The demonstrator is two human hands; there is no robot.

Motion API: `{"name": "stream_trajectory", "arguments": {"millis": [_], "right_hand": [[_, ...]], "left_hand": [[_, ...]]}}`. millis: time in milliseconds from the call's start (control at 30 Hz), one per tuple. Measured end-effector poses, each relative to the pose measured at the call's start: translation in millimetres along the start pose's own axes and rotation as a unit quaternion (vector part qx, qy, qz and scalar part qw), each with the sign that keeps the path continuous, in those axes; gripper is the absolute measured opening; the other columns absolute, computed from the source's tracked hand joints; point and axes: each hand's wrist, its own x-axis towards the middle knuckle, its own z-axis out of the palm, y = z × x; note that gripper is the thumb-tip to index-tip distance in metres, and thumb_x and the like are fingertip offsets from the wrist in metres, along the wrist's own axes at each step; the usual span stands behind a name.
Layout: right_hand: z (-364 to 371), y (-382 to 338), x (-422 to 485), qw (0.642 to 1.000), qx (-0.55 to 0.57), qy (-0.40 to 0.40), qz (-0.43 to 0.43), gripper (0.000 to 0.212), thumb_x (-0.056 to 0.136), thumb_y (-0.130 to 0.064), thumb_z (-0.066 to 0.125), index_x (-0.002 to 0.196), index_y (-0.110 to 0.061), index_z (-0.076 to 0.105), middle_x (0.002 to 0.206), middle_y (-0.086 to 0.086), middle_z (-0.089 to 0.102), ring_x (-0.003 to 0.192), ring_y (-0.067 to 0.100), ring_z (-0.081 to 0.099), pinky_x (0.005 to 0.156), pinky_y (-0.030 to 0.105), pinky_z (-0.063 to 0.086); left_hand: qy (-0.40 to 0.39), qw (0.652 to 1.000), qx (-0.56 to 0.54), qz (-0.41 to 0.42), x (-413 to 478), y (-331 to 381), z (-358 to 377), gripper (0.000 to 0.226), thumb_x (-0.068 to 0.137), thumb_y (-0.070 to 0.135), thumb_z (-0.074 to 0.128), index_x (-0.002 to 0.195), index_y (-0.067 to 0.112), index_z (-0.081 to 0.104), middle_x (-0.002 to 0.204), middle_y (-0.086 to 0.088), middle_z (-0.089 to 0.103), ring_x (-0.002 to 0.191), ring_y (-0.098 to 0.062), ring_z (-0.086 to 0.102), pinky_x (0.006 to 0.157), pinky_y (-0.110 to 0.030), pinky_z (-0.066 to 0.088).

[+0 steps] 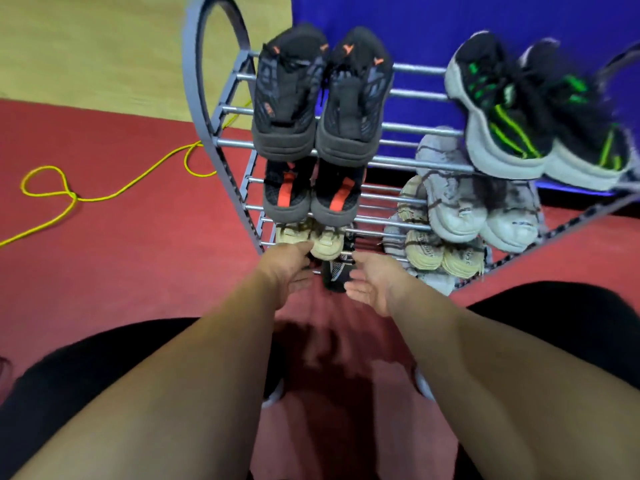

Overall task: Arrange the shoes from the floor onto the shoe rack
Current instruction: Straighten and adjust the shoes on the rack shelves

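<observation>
The grey metal shoe rack (415, 128) stands in front of me, seen from above, with pairs on several tiers. A black mesh shoe (334, 275) sits at the lowest front rail, just under a cream pair (327, 240). My left hand (291, 268) reaches in at the black shoe's left side, its fingertips near the cream pair. To the shoe's right is my right hand (370, 282), palm turned towards it and fingers loosely straight. Neither hand plainly grips the shoe. The fingertips are partly hidden and blurred.
Black-and-orange pairs (287, 98) (287, 199) fill the rack's left side. A black-green pair (502, 116), a white-grey pair (457, 202) and a beige pair (426, 251) fill the right. A yellow cable (104, 197) loops over the red floor at left. A blue wall (450, 29) stands behind.
</observation>
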Motion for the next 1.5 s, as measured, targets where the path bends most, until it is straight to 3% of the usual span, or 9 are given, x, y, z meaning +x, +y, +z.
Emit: {"name": "stream_trajectory", "arguments": {"millis": [133,333,600,767,867,1133,1300,1433,1500], "right_hand": [[-38,-4,-48,0.999,-0.024,-0.022,-0.042,0.032,0.1,-0.037,0.061,0.12,-0.012,0.065,0.121,0.014,0.068,0.091,0.029,0.07,0.07,0.037,0.059],[-118,-8,-126,0.995,-0.015,0.015,-0.093,0.029,0.1,-0.04,0.061,0.115,-0.015,0.062,0.118,0.01,0.065,0.088,0.029,0.069,0.069,0.037,0.057],[-211,1,-218,0.981,-0.043,0.107,-0.155,0.028,0.098,-0.037,0.065,0.113,-0.013,0.064,0.112,0.011,0.068,0.08,0.027,0.071,0.069,0.036,0.059],[-249,0,-242,0.976,-0.032,0.113,-0.183,0.026,0.099,-0.038,0.064,0.102,-0.012,0.064,0.111,0.012,0.068,0.09,0.029,0.069,0.081,0.042,0.061],[-265,4,-242,0.974,-0.02,0.11,-0.196,0.025,0.101,-0.036,0.061,0.1,-0.011,0.063,0.114,0.012,0.068,0.087,0.028,0.068,0.087,0.044,0.061],[-280,11,-219,0.977,0.005,0.094,-0.191,0.027,0.102,-0.036,0.058,0.109,-0.01,0.062,0.107,0.009,0.068,0.085,0.026,0.065,0.083,0.042,0.058],[-270,13,-167,0.985,-0.009,0.099,-0.142,0.035,0.1,-0.039,0.062,0.117,-0.008,0.065,0.111,0.01,0.069,0.083,0.024,0.067,0.068,0.035,0.059],[-253,23,-113,0.991,-0.028,0.098,-0.088,0.035,0.099,-0.034,0.061,0.123,-0.009,0.065,0.107,0.008,0.071,0.082,0.025,0.069,0.076,0.039,0.061],[-245,31,-83,0.993,-0.029,0.099,-0.062,0.038,0.099,-0.032,0.062,0.126,-0.006,0.062,0.105,0.01,0.069,0.074,0.024,0.068,0.068,0.036,0.06]], "left_hand": [[-0.038,0.997,0.066,0.033,-50,7,18,0.018,0.102,0.034,0.058,0.105,0.018,0.061,0.108,-0.004,0.062,0.099,-0.028,0.065,0.089,-0.042,0.057],[-0.07,0.982,0.152,0.09,-112,15,52,0.04,0.097,0.042,0.063,0.127,0.015,0.062,0.114,-0.003,0.066,0.094,-0.023,0.067,0.082,-0.039,0.06],[-0.097,0.928,0.291,0.21,-196,34,110,0.019,0.099,0.031,0.063,0.091,0.014,0.057,0.088,-0.007,0.055,0.067,-0.02,0.052,0.06,-0.03,0.046],[-0.095,0.918,0.316,0.222,-214,40,142,0.025,0.098,0.033,0.064,0.1,0.008,0.065,0.086,-0.009,0.056,0.064,-0.021,0.051,0.06,-0.032,0.047],[-0.084,0.911,0.335,0.224,-217,36,157,0.025,0.092,0.035,0.069,0.096,0.011,0.065,0.076,-0.008,0.053,0.055,-0.019,0.044,0.057,-0.033,0.043],[-0.07,0.895,0.375,0.23,-224,27,178,0.024,0.094,0.027,0.067,0.101,0.005,0.067,0.077,-0.009,0.057,0.069,-0.027,0.054,0.064,-0.037,0.045],[-0.061,0.886,0.407,0.215,-187,18,176,0.005,0.098,0.016,0.063,0.096,0.011,0.061,0.085,-0.01,0.063,0.064,-0.021,0.06,0.049,-0.017,0.048],[-0.06,0.844,0.493,0.202,-132,-1,170,0.031,0.095,0.027,0.063,0.069,0.01,0.058,0.069,-0.011,0.059,0.065,-0.03,0.055,0.066,-0.034,0.046],[-0.062,0.843,0.506,0.173,-107,-10,170,0.024,0.094,0.027,0.063,0.076,0.012,0.059,0.074,-0.01,0.061,0.066,-0.028,0.058,0.069,-0.036,0.049]]}}
